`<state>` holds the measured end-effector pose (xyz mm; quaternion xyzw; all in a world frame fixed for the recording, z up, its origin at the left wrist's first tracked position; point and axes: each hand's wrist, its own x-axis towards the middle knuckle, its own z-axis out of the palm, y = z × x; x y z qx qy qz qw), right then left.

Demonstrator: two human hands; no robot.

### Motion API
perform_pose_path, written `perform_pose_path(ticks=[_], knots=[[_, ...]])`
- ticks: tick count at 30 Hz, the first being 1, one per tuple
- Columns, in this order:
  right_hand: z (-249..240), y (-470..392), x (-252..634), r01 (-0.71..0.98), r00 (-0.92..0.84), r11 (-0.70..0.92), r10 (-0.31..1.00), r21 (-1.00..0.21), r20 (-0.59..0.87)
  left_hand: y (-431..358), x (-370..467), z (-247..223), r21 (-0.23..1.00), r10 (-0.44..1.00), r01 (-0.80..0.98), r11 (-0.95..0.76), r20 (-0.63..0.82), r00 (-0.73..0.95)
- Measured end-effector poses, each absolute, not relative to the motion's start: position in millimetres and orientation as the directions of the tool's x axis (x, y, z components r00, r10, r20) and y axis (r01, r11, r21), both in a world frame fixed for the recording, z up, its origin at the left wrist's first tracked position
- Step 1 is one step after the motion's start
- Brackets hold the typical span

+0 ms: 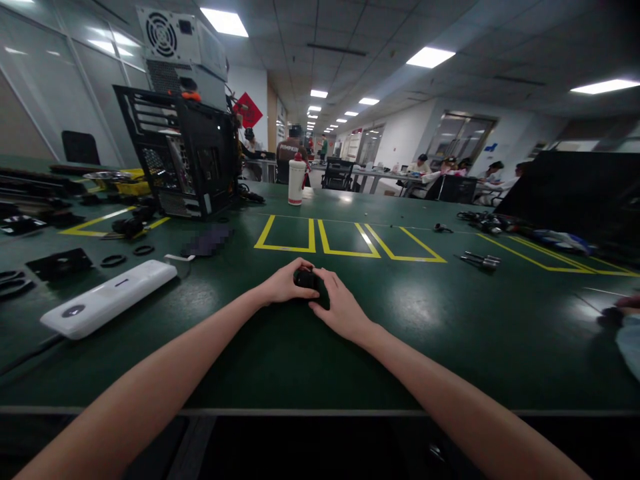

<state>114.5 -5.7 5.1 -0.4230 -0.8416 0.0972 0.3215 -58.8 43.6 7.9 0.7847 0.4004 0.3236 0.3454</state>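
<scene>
Both hands meet over the middle of the green table [310,360], just in front of the yellow taped outlines [350,253]. Between them is a small black object [304,279], partly covered by fingers. My left hand [286,283] curls round it from the left, thumb along its lower edge. From the right, my right hand [340,303] touches it with bent fingers, its thumb low and close to the left thumb. What the black object is cannot be made out.
A white power strip [110,297] lies at left, near black rings and a plate. Behind it stands an open black computer case [193,153]. A white cup [296,181] is at the far edge. Metal parts [481,261] lie right; a person's hand [629,305] shows at the right edge.
</scene>
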Motion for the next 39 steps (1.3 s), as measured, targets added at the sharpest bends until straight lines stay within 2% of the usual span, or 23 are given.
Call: perform_pose_path(ticks=[5,12,18,26,29,33,37,39], knots=[[10,-14,114,0.642,-0.451,0.669,0.724,-0.374,0.522,43,-59,10,0.805,0.846,0.396,-0.441,0.227,0.482],[6,-9,113,0.667,-0.452,0.652,0.738,-0.361,0.501,42,-58,9,0.801,0.844,0.39,-0.453,0.245,0.477],[7,-13,116,0.672,-0.391,0.631,0.746,-0.387,0.539,43,-58,8,0.776,0.855,0.431,-0.46,0.256,0.45],[1,-6,118,0.696,-0.379,0.542,0.834,-0.471,0.401,43,-59,9,0.777,0.865,0.456,-0.434,0.219,0.451],[2,-1,119,0.7,-0.372,0.539,0.835,-0.468,0.406,43,-58,10,0.782,0.868,0.457,-0.424,0.206,0.453],[1,19,128,0.73,-0.262,0.477,0.857,-0.489,0.444,41,-57,10,0.794,0.883,0.464,-0.392,0.182,0.433],[-3,37,144,0.807,-0.197,0.391,0.885,-0.443,0.422,45,-55,7,0.816,0.9,0.459,-0.352,0.16,0.406],[-5,38,150,0.821,-0.21,0.4,0.875,-0.408,0.436,50,-52,6,0.819,0.902,0.452,-0.353,0.169,0.398]])
